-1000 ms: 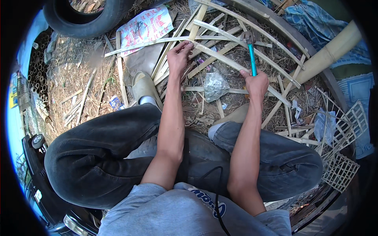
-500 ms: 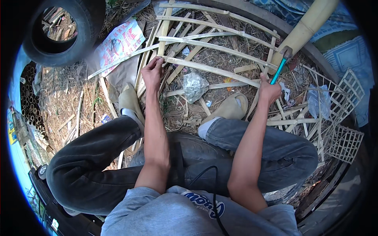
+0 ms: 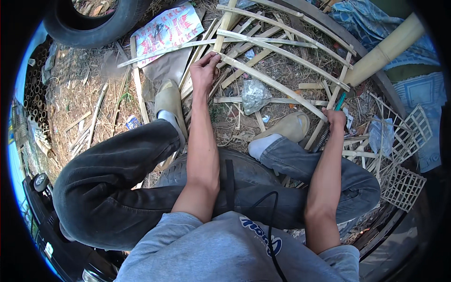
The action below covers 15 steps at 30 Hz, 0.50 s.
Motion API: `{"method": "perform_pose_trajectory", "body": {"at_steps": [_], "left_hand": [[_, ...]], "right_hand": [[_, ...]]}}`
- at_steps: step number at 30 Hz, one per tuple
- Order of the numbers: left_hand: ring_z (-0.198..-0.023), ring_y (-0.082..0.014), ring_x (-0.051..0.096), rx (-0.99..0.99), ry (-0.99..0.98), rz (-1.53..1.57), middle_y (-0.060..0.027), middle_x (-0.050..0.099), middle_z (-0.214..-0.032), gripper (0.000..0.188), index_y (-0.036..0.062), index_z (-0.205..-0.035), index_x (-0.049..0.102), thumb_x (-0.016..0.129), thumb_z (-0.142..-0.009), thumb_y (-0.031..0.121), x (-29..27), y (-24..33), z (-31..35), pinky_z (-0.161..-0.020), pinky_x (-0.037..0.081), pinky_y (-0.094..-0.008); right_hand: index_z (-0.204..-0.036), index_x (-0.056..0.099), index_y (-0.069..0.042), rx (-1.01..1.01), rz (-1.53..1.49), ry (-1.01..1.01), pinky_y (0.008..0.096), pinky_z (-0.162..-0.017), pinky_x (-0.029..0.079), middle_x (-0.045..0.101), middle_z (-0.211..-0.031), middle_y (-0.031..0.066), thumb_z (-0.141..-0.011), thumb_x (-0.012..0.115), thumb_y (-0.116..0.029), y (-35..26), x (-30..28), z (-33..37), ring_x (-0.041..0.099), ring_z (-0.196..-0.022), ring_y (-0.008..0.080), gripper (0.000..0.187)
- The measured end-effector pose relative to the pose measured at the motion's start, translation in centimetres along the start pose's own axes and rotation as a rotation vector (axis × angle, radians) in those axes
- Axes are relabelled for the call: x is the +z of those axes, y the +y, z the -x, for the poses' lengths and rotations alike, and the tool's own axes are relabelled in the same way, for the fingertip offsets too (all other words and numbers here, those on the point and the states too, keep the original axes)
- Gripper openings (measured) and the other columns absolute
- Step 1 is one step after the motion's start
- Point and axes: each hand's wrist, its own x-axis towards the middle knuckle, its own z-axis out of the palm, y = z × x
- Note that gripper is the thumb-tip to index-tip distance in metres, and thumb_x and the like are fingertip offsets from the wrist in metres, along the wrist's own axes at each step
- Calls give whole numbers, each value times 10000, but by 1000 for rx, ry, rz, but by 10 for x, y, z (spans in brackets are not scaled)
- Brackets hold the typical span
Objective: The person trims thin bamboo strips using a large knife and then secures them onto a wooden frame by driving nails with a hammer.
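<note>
My left hand [image 3: 204, 75] pinches the left end of the nearest bamboo strip [image 3: 272, 82], where it meets the left side slat of a ladder-like bamboo frame. My right hand [image 3: 335, 118] is closed round the teal handle of a hammer [image 3: 341, 100]; its fingers are also at the strip's right end, by the frame's right side slat [image 3: 346, 66]. The hammer's head is low beside a thick bamboo pole [image 3: 387, 51] and hard to make out. Farther off, more curved crosspieces [image 3: 286, 54] span the two side slats.
Tyres [image 3: 89, 40] lie at the far left, near a printed sheet [image 3: 167, 33]. Crumpled clear plastic [image 3: 255, 95] rests between my sandalled feet. Loose slats litter the dry ground. Woven bamboo lattices [image 3: 403, 188] stand at the right, beside blue cloth [image 3: 420, 101].
The view has shifted, moving the scene rightward. The hammer has dropped from its raised position to beside my right hand. My right hand has come to the strip's end; my left still pinches the other end.
</note>
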Motion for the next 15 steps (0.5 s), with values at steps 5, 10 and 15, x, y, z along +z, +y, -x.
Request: {"method": "perform_pose_trajectory", "body": {"at_steps": [5,10,15], "left_hand": [[-512,-48,506,-56,-44,-27,-41,701,-809,239,-21,-1101,722,755,-911,119,-15,-15,15,-436,353,-197],[-519,-36,488,-50,-39,-117,-28,691,-764,268,-25,-1111,732,770,-899,135,-7,-15,32,-452,344,-198],[-522,-29,463,-58,-72,-118,-15,676,-755,253,-24,-1094,739,774,-895,127,-9,-5,32,-459,341,-203]], "right_hand": [[-844,715,44,-298,106,-259,380,-524,442,660,-743,104,-731,888,-260,-6,-64,8,582,-590,189,367],[-900,698,7,-55,162,-570,374,-474,465,654,-732,79,-825,838,-213,0,-105,41,591,-561,172,271],[-856,706,-11,76,98,-694,315,-455,430,662,-736,46,-825,847,-250,5,-110,42,542,-521,140,279]]}}
